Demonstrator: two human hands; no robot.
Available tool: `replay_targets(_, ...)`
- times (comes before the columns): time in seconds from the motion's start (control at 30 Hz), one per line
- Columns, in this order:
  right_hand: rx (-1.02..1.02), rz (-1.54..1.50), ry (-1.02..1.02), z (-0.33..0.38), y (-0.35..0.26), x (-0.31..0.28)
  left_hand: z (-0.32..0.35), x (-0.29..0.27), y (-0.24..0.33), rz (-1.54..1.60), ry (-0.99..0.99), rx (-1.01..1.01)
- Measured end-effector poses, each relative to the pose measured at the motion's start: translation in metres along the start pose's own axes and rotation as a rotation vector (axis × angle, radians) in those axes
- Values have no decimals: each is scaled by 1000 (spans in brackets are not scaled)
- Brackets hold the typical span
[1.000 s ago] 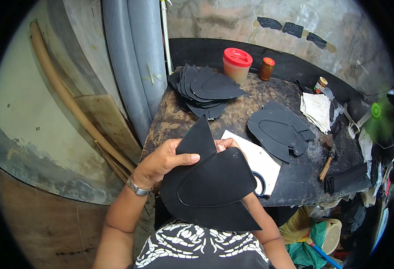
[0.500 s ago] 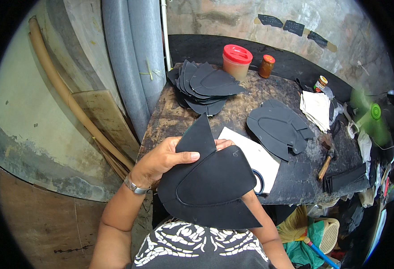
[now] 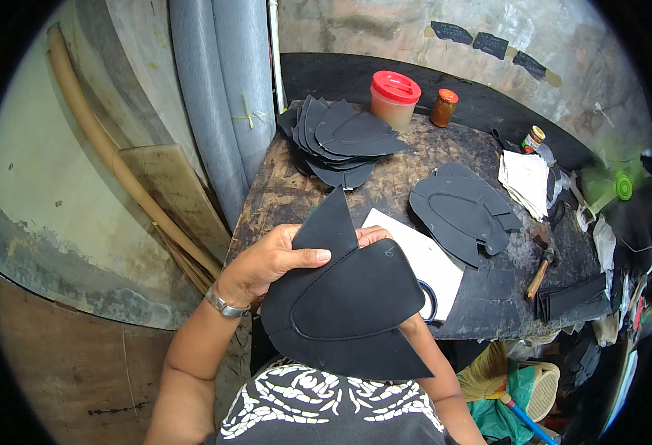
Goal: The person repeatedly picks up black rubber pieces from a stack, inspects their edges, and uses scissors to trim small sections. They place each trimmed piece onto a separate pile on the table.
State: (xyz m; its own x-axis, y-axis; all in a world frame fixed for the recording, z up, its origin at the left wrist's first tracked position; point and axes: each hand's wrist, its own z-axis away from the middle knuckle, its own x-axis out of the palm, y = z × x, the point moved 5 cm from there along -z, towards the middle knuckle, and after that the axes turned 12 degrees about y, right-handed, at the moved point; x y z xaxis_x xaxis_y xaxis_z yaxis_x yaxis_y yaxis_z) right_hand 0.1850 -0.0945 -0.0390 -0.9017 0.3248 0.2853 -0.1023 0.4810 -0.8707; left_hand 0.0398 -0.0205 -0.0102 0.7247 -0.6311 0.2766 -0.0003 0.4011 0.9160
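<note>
Nothing has moved. The left hand (image 3: 270, 259) still pinches the black leather pieces (image 3: 348, 300) shut under its thumb; the right hand's (image 3: 376, 236) fingers stay hidden behind them.

Two hands, the left hand (image 3: 270, 261) and the right hand (image 3: 375, 236), hold one black cut piece (image 3: 344, 311). On the table (image 3: 281, 196) lie two stacks of black pieces, far (image 3: 341, 141) and right (image 3: 463, 211), one red-lidded tub (image 3: 394, 100), two small jars (image 3: 443, 107) (image 3: 533, 139), one hammer (image 3: 541, 268) and one white sheet (image 3: 422, 259).
</note>
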Motion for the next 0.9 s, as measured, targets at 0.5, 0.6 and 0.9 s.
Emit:
replay_targets(0.5, 32, 111, -52, -6, -2, -4, -6, -3, -6, 13, -19, -48)
replay_targets(0.6, 60, 208, -39, -6, -4, -8, -8, -3, -10, 24, -25, -61)
replay_targets(0.9, 226, 178, 5, -4, 0, -5, -7, -5, -15, -11, -17, -82)
